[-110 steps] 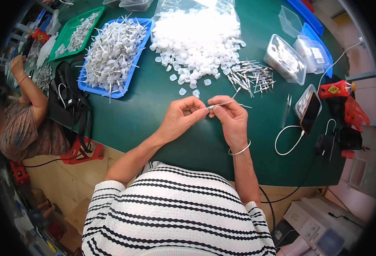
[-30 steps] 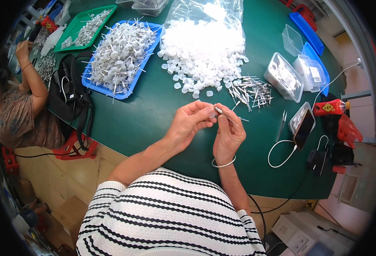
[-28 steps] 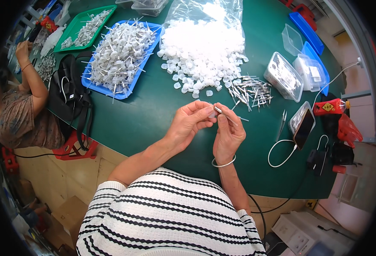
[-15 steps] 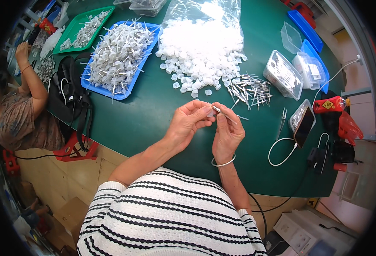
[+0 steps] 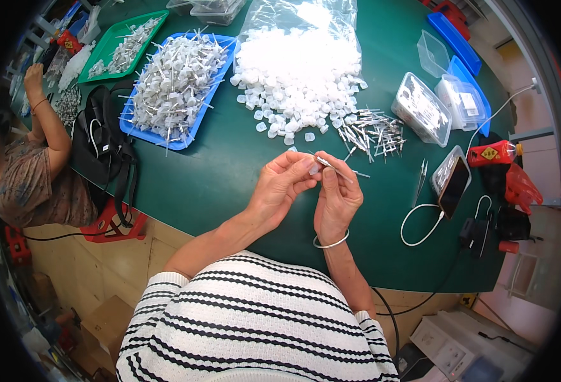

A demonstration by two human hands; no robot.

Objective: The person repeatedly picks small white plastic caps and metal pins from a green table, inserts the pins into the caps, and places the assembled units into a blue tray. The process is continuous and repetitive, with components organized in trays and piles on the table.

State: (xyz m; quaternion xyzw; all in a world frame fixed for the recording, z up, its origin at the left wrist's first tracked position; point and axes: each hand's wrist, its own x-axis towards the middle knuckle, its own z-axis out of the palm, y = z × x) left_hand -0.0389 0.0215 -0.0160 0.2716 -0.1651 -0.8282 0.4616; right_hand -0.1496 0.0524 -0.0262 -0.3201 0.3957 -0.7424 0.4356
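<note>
Where both bare hands meet near the centre of the frame, the left hand (image 5: 276, 186) pinches a small, squarish, translucent white plastic cap (image 5: 313, 170) between thumb and forefinger. The right hand (image 5: 336, 202) pinches a slim silver metal rod (image 5: 335, 168) between thumb and fingers, its thin end pointing to the lower right. Cap and rod lie close together at the fingertips, above the dark green tabletop (image 5: 229, 175); whether one is seated in the other I cannot tell.

Both parts look very light. The rod seems stiff and smooth, apt to roll, so its thicker stretch is probably the surest hold; its thin end might bend under sideways force. The cap appears firm and perhaps slick, best taken by opposite side walls.

Toward the upper centre spreads a bright heap of similar caps (image 5: 299, 73), with a loose pile of silver rods (image 5: 377, 135) just to its right. At the upper left, a blue rectangular plastic tray (image 5: 141, 134) is heaped with rods and whitish caps.
</note>
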